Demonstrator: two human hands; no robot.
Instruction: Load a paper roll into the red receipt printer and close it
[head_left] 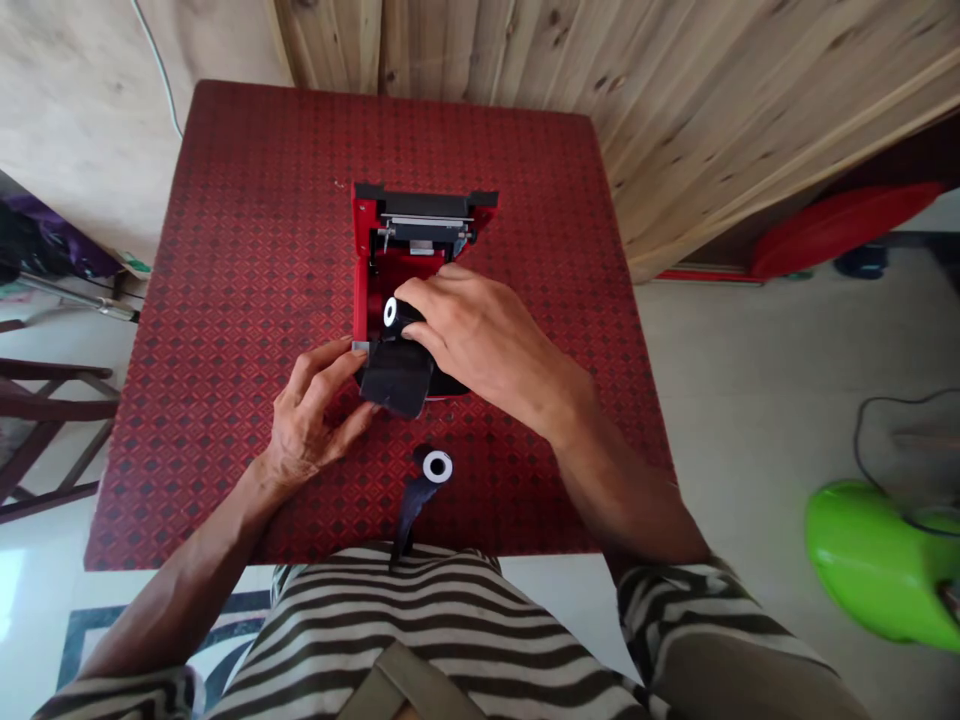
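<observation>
A red and black machine that looks like a small label printer (361,300) stands on the table with its lid (427,205) raised at the back. My right hand (487,335) is closed around a black roll (405,316) with a white ring at its end, held over the open body. A dark, glossy sheet or flap (397,378) lies below the roll at the printer's front. Fingers and thumb of my left hand (311,410) grip the front left corner. Nearer me lies a second black roll (437,466) with a white end, its dark strip trailing to the table edge.
The table (247,220) has a red patterned cover. A wood-plank wall (480,50) rises behind it. A wooden chair (56,405) is at the left. On the floor to the right is a bright green object (877,560) with a dark cable.
</observation>
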